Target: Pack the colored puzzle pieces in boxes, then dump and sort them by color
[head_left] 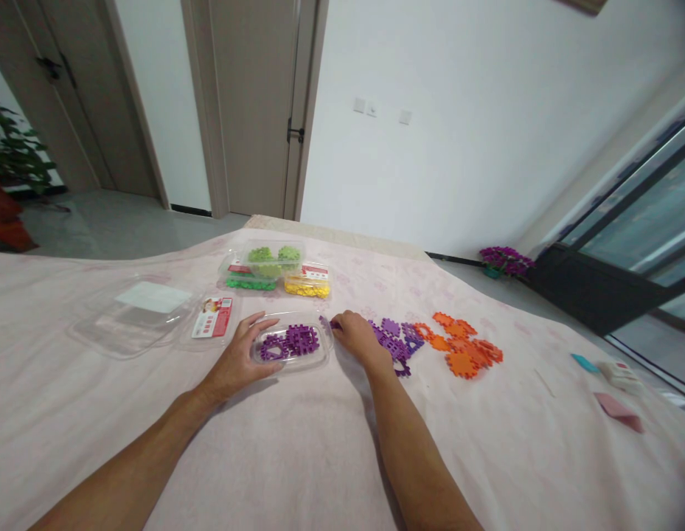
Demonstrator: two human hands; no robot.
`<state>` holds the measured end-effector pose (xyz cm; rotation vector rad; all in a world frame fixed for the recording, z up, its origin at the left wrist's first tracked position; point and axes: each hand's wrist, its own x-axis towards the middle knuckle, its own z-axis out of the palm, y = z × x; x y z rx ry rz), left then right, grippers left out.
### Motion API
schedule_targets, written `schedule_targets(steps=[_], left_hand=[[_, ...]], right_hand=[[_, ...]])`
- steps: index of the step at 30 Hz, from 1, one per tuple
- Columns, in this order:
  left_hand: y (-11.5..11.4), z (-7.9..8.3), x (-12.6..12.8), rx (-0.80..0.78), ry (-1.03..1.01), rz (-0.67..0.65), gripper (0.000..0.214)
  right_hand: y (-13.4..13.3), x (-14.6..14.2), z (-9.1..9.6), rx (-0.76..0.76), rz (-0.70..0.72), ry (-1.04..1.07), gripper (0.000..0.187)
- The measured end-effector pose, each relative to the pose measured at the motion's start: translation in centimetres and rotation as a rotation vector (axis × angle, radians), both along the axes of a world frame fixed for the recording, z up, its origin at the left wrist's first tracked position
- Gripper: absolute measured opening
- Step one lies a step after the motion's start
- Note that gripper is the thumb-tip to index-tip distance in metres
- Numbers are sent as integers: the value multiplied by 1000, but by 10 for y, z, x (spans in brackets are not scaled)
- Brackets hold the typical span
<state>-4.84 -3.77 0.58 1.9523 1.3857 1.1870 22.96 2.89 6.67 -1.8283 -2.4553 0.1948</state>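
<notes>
A clear plastic box (323,358) holds several purple toothed building pieces (290,341). My left hand (247,350) grips its left end, thumb at the near side and fingers along the far rim. At the right end, my right hand (354,333) has its fingers pinched on a small purple piece (333,323), mostly covered by the fingertips. Right of that hand lies a loose pile of purple pieces (394,341), partly hidden behind my wrist. A pile of orange toothed pieces (462,354) adjoins it farther right.
Closed clear boxes of green (251,282), yellow (307,287) and light green pieces (276,258) are stacked behind. A labelled lid (212,318) and a large clear container (126,324) lie left. A pink item (619,411), a blue item (585,363) and a whitish box (619,376) sit far right.
</notes>
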Motion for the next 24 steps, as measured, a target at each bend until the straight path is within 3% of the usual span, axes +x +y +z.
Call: schedule_targets(steps=[6,8,11,14,19,24], left_hand=[[0,4,0,-9,3,6,73],[0,5,1,-8,7,11,74],[0,3,1,0,12,15,76],[1,1,1,2,12,13,77],[1,1,-1,-4,22,5,77],[0,4,0,-7,38,4,75]], right_hand=[[3,5,12,152,-136,194,29],[0,6,23,179,-86,358,29],[-10,1,39,105,103,506,26],[-22,-11,48,-25,271,467,23],[-31,-24,46,-154,344,375,22],[-24,-8,49,-4,233,361,26]])
